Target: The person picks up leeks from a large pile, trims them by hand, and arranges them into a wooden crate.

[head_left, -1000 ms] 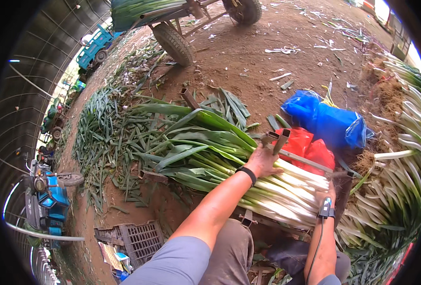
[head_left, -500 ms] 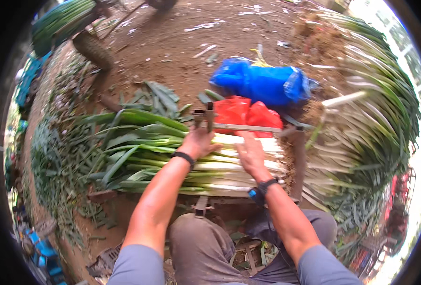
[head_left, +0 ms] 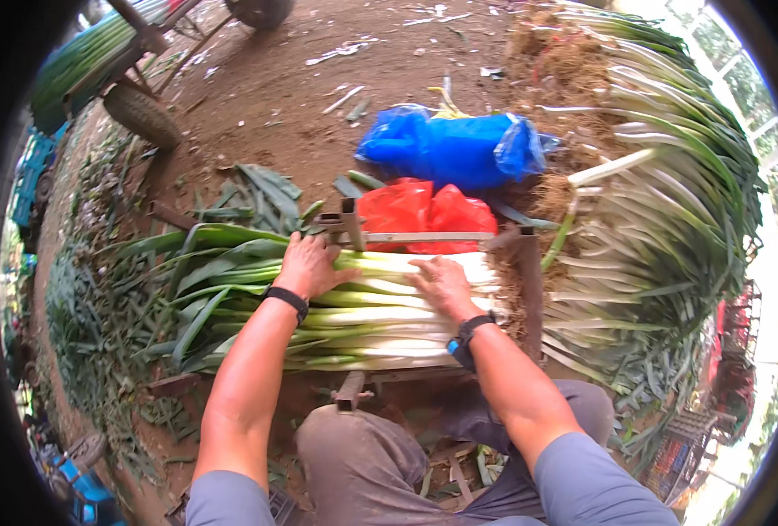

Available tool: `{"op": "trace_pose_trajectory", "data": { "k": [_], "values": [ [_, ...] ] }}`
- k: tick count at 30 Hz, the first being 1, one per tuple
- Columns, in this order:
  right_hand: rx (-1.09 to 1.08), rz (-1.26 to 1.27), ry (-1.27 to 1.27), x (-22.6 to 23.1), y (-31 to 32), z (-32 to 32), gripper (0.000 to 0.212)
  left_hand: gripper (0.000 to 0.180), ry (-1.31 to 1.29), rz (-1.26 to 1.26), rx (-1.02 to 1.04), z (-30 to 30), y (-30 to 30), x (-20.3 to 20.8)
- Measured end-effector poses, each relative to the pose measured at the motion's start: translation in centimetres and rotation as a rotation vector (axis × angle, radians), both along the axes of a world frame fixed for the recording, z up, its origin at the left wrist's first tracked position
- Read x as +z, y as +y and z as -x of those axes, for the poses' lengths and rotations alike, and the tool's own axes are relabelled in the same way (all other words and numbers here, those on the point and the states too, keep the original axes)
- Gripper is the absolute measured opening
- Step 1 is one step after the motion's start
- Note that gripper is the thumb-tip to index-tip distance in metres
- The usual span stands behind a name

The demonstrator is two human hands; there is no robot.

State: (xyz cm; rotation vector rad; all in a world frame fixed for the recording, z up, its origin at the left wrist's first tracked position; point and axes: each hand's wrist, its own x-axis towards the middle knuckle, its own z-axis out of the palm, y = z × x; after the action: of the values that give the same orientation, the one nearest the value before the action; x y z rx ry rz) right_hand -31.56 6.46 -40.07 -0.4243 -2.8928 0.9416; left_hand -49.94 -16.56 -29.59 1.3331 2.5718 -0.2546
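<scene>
A row of leeks (head_left: 380,311) lies sideways in a metal frame (head_left: 529,289), white ends to the right and green leaves to the left. My left hand (head_left: 312,266) rests on the far stalks beside the frame's upright post, its fingers apart. Over the white part, my right hand (head_left: 444,285) lies on the leeks with its fingers slightly bent and spread. Neither hand is wrapped round a stalk. Just beyond the frame's far bar sits a red plastic bag (head_left: 428,210).
A large heap of leeks (head_left: 661,219) with roots spreads on the right. Behind the red bag lies a blue plastic bundle (head_left: 450,147). Cut leaves (head_left: 99,316) litter the left ground. A wheeled cart (head_left: 139,110) bearing leeks stands far left; a crate (head_left: 680,451) is lower right.
My left hand has slid left along the leeks, away from the post. The right hand's fingers have turned leftward and bent a little. The whole view has shifted slightly.
</scene>
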Motion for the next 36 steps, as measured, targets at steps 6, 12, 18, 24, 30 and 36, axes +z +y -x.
{"op": "trace_pose_trajectory", "data": {
  "k": [6, 12, 18, 24, 30, 36],
  "values": [
    [0.028, -0.016, 0.044, 0.8, -1.3, -0.9, 0.043, 0.082, -0.061, 0.015, 0.178, -2.3, -2.7, -0.1],
    [0.039, 0.012, -0.077, 3.5, -2.9, -3.4, 0.041, 0.086, -0.118, -0.045, 0.211, -5.2, -5.1, 0.5],
    [0.313, -0.237, 0.078, 1.0, -2.2, -3.9, 0.033, 0.091, -0.107, -0.054, 0.214, -4.4, -5.0, -0.7],
    [0.022, -0.114, 0.096, 3.8, -3.9, -3.8, 0.027, 0.094, -0.18, 0.049, 0.198, -3.8, -4.2, -1.0],
    [0.026, -0.096, 0.085, 5.1, -5.3, -2.9, 0.031, 0.116, -0.189, 0.03, 0.059, -5.1, -6.2, 0.3],
    [-0.015, -0.064, -0.049, 3.4, -4.5, -3.8, 0.031, 0.129, -0.183, -0.073, -0.019, -6.4, -5.9, -1.4]
  ]
}}
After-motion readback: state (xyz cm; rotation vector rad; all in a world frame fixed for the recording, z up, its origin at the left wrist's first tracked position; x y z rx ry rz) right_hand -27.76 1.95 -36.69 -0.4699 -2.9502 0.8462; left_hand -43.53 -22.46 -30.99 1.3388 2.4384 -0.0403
